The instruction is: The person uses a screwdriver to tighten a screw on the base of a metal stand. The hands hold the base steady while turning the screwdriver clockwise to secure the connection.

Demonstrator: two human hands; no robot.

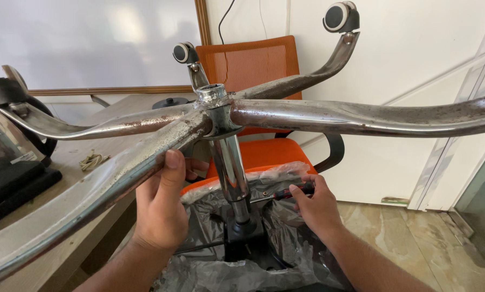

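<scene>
Left hand [164, 208] clamps around one rusty arm of the upturned chrome chair base [221, 111], steadying it so the casters point up. Right hand [318, 205] is closed on a dark-handled screwdriver [291, 191], tip aimed at the gas column [231, 167] over the plastic-wrapped seat [242, 259], just beside the table's [64, 162] near edge.

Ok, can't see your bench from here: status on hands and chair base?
Left hand gripping a chrome base leg. Right hand holding screwdriver at the gas column. Plastic wrap around.
</scene>
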